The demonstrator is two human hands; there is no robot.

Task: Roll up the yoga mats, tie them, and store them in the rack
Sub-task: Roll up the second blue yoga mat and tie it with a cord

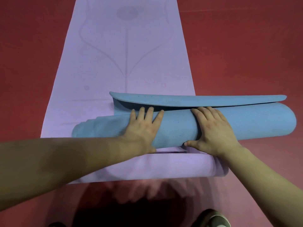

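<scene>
Blue mat (180,126): mostly rolled, lying crosswise on the purple mat (126,63), mid-view; the 9 o'clock end looks narrower and uneven.
Loose flap (196,99): stands off the roll at 12 o'clock, not wound in.
Left hand (142,128): flat, fingers straight, pressing the roll's top.
Right hand (213,128): palm down, fingers spread, thumb on the near side; clasping nothing.
Purple mat: flat on the red floor (246,46), near end curled at 6 o'clock.
Handling, my guess: light, soft, springy foam that grips well. Press mid-roll with both palms and pin the flap.
</scene>
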